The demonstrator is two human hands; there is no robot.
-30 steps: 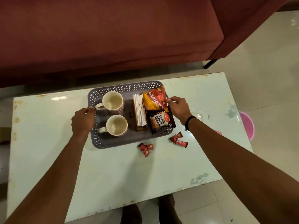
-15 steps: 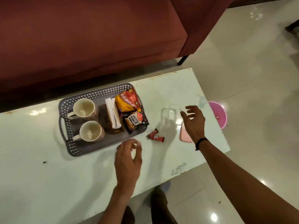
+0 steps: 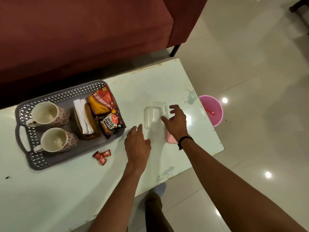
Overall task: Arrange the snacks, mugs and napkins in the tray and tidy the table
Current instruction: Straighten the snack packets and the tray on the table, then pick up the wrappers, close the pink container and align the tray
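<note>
A grey perforated tray point(image 3: 50, 160) sits at the table's left. In it are two cream mugs point(image 3: 46, 113) point(image 3: 55, 139), a wooden holder of white napkins point(image 3: 82, 114), an orange snack packet point(image 3: 102, 102) and a salted peanuts packet point(image 3: 112, 123). Small red wrappers point(image 3: 102, 155) lie on the table just in front of the tray. My left hand point(image 3: 137, 144) hovers fingers-down over a second red wrapper point(image 3: 147, 140), which it mostly hides. My right hand point(image 3: 175, 121) is spread open above a clear plastic box point(image 3: 154, 114). A pink lid point(image 3: 170, 138) peeks out under my wrist.
The pale green table point(image 3: 75, 190) ends close on the right and front. A pink bin point(image 3: 212, 109) stands on the tiled floor beyond the right edge. A dark red sofa point(image 3: 83, 30) runs along the far side. My feet point(image 3: 155, 210) show under the near edge.
Both hands left the tray's sides. My left hand moved right from near the front wrappers to the second wrapper. My right hand reached the clear box. The view swung right.
</note>
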